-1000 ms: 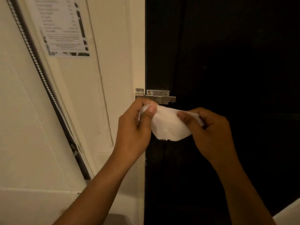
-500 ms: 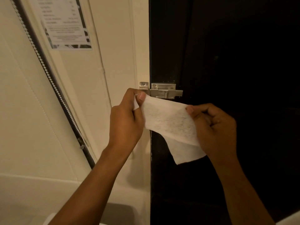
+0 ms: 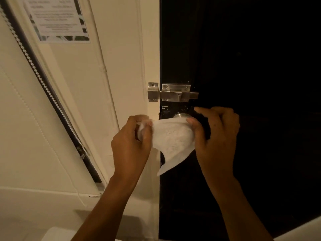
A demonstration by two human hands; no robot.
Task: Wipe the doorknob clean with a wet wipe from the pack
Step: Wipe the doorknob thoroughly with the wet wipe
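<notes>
Two hands on one wet wipe (image 3: 173, 141), held spread in front of the dark door (image 3: 243, 49). Left hand (image 3: 129, 145) pinches the wipe's left edge between thumb and fingers; right hand (image 3: 217, 136) grips the right edge with thumb and lower fingers, index finger extended and free. Wipe hangs slack, lower corner drooping.

Doorknob (image 3: 180, 116): round metal, only its top shows above the wipe's upper edge, directly behind the wipe and just below the slide bolt (image 3: 175, 93). It lies ahead of my fingers, between the two hands, closer to the right thumb. Its axis points out of the door toward me.

Judgement: wipe not yet on the knob, as far as I can tell. Both forearms rise from below, wrists roughly level. Pack not in view.
</notes>
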